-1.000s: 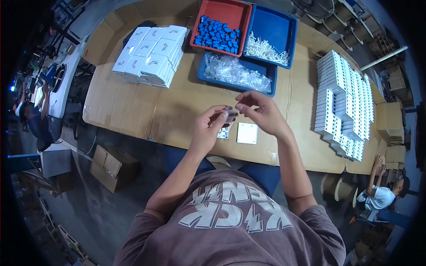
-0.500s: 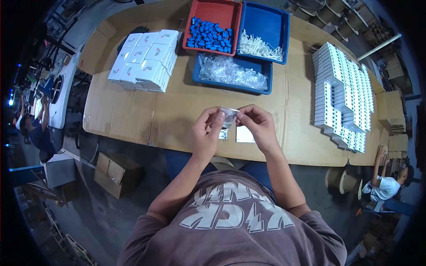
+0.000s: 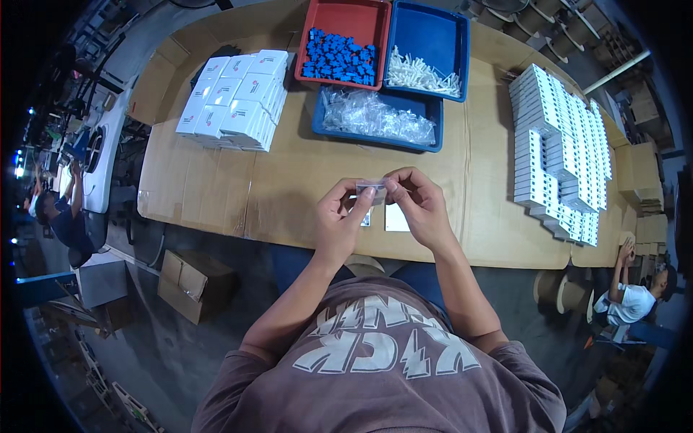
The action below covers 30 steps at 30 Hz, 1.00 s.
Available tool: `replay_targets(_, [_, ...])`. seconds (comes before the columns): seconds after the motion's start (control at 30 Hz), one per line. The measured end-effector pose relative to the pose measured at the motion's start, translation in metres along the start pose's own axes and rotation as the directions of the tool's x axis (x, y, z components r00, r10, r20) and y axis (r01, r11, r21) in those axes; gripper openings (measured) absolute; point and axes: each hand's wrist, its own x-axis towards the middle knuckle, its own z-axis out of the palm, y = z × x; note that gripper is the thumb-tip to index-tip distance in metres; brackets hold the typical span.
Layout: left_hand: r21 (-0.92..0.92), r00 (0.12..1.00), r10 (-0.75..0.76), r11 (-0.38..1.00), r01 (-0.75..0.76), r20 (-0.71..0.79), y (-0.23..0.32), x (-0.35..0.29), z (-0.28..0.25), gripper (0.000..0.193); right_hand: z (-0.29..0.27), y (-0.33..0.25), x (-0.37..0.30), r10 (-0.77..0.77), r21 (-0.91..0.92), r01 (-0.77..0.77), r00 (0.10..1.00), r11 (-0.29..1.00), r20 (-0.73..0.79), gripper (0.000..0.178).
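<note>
- Cardboard sheets cover the long worktable (image 3: 216, 195), which stands in a dim workshop; brown boxes (image 3: 191, 285) sit on the floor at its left, and other people work at both far sides.
- Above the table's near edge, a small clear plastic bag (image 3: 372, 189) is pinched between both hands: the left hand (image 3: 341, 216) grips its left end, the right hand (image 3: 419, 206) its right end, fingertips closed on it.
- Just beneath lie two small white cards (image 3: 395, 218).
- Farther back sit a blue tray of clear bags (image 3: 375, 119), a red tray of blue parts (image 3: 339, 58) and a blue tray of white parts (image 3: 426, 68).
- White boxes are stacked at back left (image 3: 234, 101) and along the right edge (image 3: 559, 151); bare cardboard lies between.
</note>
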Motion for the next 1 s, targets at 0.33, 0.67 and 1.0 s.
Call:
replay_targets(0.33, [-0.075, 1.0, -0.013, 0.997, 0.012, -0.017, -0.002, 0.003, 0.0, 0.015, 0.002, 0.004, -0.002, 0.067, 0.138, -0.069, 0.997, 0.988, 0.025, 0.014])
replay_targets(0.67, [-0.042, 0.999, -0.029, 0.999, 0.029, 0.016, -0.001, 0.001, -0.005, 0.015, 0.005, 0.002, -0.004, 0.067, 0.163, -0.069, 0.998, 0.984, 0.017, 0.011])
replay_targets(1.0, [0.047, 1.0, -0.003, 0.999, 0.003, -0.007, 0.004, 0.0, -0.004, 0.019, 0.005, 0.012, -0.005, 0.025, 0.11, -0.021, 0.999, 0.994, -0.034, 0.012])
